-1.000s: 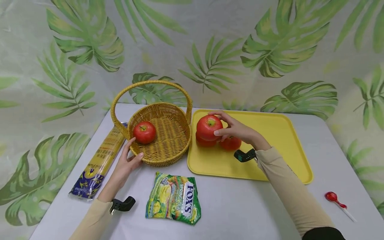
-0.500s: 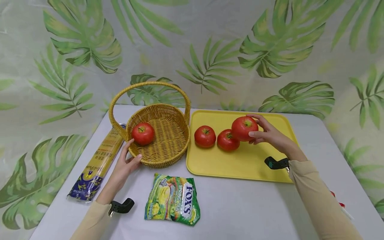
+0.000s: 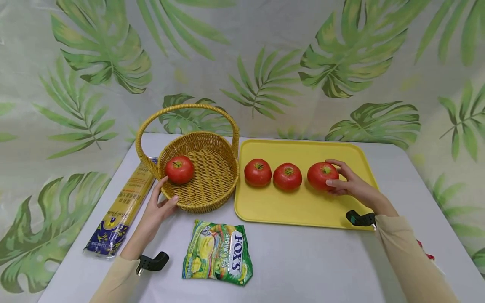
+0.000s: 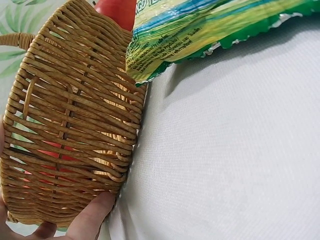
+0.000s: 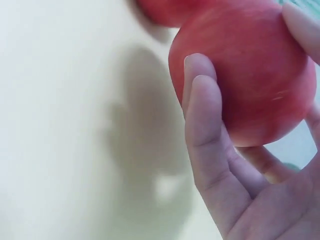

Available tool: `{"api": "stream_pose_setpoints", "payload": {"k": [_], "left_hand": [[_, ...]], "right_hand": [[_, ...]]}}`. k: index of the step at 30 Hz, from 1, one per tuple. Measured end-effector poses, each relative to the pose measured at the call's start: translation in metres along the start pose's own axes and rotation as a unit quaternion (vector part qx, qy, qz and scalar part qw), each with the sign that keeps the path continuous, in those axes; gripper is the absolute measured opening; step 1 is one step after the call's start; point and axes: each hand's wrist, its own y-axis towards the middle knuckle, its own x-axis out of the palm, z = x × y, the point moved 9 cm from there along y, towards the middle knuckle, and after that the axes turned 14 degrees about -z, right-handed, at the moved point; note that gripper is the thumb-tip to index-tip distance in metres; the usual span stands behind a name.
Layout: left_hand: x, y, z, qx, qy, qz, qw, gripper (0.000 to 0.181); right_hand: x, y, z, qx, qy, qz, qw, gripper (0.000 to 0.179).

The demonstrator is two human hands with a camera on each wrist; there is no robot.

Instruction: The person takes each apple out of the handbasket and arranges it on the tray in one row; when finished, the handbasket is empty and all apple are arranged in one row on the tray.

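"Where did the left arm (image 3: 120,269) and right arm (image 3: 413,256) reach from?"
"The near side. The left hand (image 3: 153,212) had its thumb (image 3: 170,204) parted from its forefinger (image 3: 158,188)."
"And the right hand (image 3: 354,185)?"
"On the right, its fingers (image 5: 205,115) were curved in a grip."

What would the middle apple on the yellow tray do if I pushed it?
The middle apple would probably roll, since its sides look round. Pushed left, it might bump the left apple, which is close beside it. Its shiny skin could feel slippery.
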Motion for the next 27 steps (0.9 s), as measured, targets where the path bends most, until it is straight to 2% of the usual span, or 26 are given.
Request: {"api": "stream_pose_setpoints", "payload": {"k": [10, 19, 23, 27], "left_hand": [[0.001, -0.001, 0.001, 0.005, -0.004, -0.004, 1.0000, 0.073], [0.001, 0.000, 0.001, -0.001, -0.004, 0.000, 1.0000, 0.072], [0.001, 0.000, 0.001, -0.001, -0.001, 0.001, 1.0000, 0.073], [0.001, 0.000, 0.002, 0.003, 0.000, 0.000, 1.0000, 0.072]], "right_hand": [[0.005, 0.004, 0.010, 0.006, 0.009, -0.018, 0.9998, 0.065], [0.007, 0.005, 0.013, 0.028, 0.049, -0.042, 0.9975, 0.069], [0.005, 0.006, 0.014, 0.039, 0.050, -0.047, 0.9969, 0.073], [0.001, 0.004, 0.007, 0.025, 0.034, -0.041, 0.9983, 0.073]]}}
